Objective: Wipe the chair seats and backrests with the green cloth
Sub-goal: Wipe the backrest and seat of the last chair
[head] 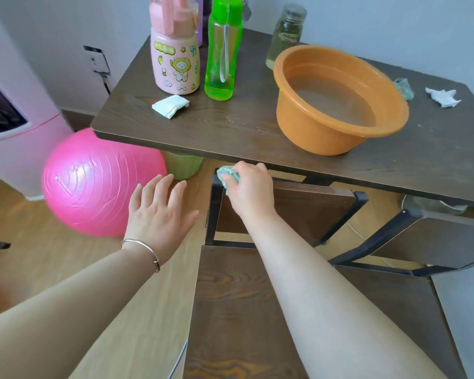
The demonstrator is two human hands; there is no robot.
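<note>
1. Head view: the right hand point(251, 188) is closed around the green cloth point(228, 177), a bunched, pale teal-green wad that shows only at the fingers' left side and presses against the top left corner of the backrest point(307, 206).
2. The backrest is a dark brown wood-grain panel in a thin black metal frame point(214, 209); it stands just under the table edge.
3. The seat point(230, 310) below is the same dark wood grain, flat and square-cornered, partly covered by the right forearm.
4. The left hand point(159, 212) is open, fingers spread, palm down, holding nothing, over the floor to the left of the chair; a thin silver bangle point(145, 248) circles its wrist.
5. A second chair point(433, 242) of like build stands to the right.
6. The table point(230, 127) is a dark wood-grain slab with faint pale smears.
7. On it sit a round orange plastic basin point(312, 132) with water inside, a clear green bottle point(222, 50), a pink sticker-covered flask point(174, 61), a glass jar point(286, 31), a folded white wipe point(170, 105) and crumpled tissue point(443, 97).
8. A glossy pink ribbed ball point(93, 184) rests on the light wood floor point(52, 250).
</note>
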